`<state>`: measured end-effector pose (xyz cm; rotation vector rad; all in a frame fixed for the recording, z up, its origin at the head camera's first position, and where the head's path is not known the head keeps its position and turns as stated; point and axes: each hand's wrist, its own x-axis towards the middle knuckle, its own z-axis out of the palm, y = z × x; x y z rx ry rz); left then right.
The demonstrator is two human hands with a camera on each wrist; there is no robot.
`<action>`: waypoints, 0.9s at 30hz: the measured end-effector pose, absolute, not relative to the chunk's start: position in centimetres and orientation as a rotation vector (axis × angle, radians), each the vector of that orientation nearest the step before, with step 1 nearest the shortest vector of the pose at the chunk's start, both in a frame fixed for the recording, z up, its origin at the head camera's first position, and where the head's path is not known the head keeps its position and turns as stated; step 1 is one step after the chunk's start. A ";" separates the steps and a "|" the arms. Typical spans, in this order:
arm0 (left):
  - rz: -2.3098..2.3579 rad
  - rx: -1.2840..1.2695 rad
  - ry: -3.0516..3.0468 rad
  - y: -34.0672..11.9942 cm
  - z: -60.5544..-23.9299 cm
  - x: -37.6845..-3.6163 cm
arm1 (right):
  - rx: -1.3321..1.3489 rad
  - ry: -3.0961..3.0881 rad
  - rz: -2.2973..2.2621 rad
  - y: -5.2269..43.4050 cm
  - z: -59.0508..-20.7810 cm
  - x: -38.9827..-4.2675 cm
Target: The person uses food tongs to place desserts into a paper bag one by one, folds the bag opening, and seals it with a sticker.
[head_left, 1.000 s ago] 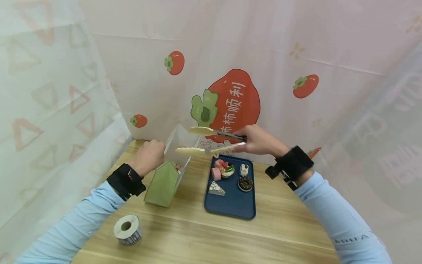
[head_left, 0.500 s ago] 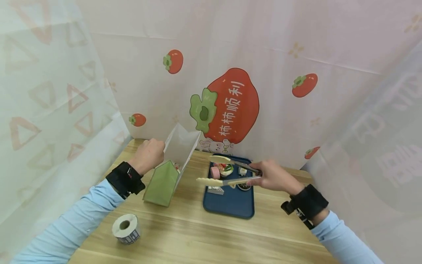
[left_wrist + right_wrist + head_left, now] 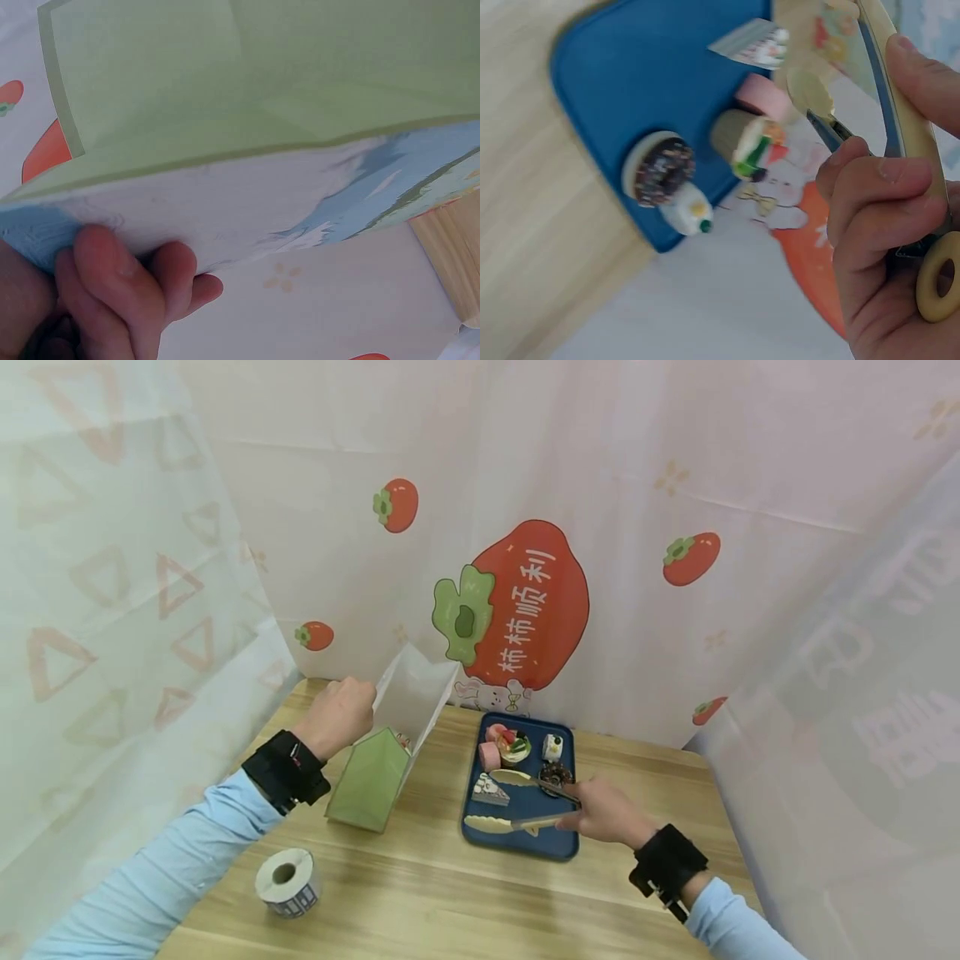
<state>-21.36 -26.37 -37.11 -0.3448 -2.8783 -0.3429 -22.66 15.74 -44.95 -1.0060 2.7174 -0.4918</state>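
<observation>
My left hand (image 3: 337, 717) grips the upper edge of a paper bag (image 3: 367, 781); its curled fingers (image 3: 112, 277) lie against the printed side in the left wrist view. The bag stands tilted with its mouth open, something partly visible inside. My right hand (image 3: 611, 810) holds kitchen tongs (image 3: 489, 824) with cream tips, spread apart low over the blue tray (image 3: 525, 848). Between and just behind the tips shows a triangular cake slice (image 3: 490, 790). The tongs partly cover a chocolate doughnut (image 3: 664, 169). Behind are a fruit-topped cupcake (image 3: 516, 748), a pink roll (image 3: 490, 756) and a small white cake (image 3: 552, 747).
A roll of labels (image 3: 287, 883) stands at the front left of the wooden table (image 3: 450, 902). A printed curtain (image 3: 637, 635) hangs behind and at both sides of the table.
My right hand has brought the spread tongs down and toward me, from high beside the bag's mouth to the tray's near half. My left hand and the bag stay put.
</observation>
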 end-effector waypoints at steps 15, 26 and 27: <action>-0.326 -0.358 -2.871 -26.4 -37.3 -21.4 | -0.869 2.802 -0.463 15.4 -49.1 -24.1; -0.338 -0.383 -2.845 -26.3 -37.5 -21.5 | -0.832 2.821 -0.500 15.1 -50.7 -25.0; -0.343 -0.381 -2.846 -26.3 -37.5 -21.5 | -0.832 2.814 -0.517 15.2 -50.7 -25.1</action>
